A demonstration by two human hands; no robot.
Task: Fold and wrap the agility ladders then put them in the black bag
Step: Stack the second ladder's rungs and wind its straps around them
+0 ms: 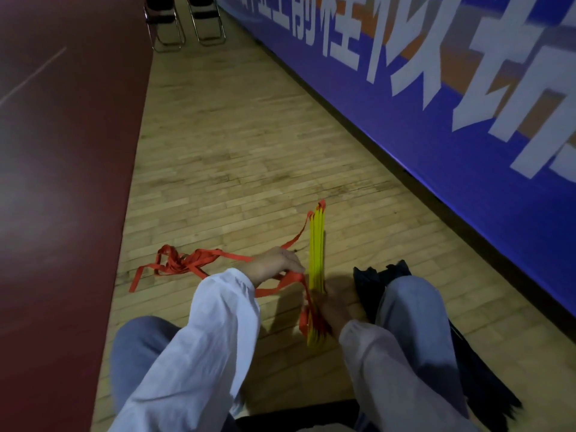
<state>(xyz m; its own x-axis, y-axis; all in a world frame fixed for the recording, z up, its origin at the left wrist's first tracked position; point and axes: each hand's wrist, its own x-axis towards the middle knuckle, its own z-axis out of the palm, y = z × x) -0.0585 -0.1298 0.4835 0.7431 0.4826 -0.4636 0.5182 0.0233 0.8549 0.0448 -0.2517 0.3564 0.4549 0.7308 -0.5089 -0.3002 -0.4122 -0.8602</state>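
Observation:
A bundle of yellow ladder rungs stands on edge on the wooden floor, stacked together. My right hand grips the bundle near its lower end. My left hand pinches the red strap right beside the rungs, where it crosses them. The rest of the red strap lies in a loose tangle on the floor to the left. The black bag lies flat on the floor to the right of the bundle, partly under my right knee.
A blue banner wall with white characters runs along the right. Dark red flooring borders the wood on the left. Two folding chairs stand at the far end. My knees in blue trousers frame the bottom.

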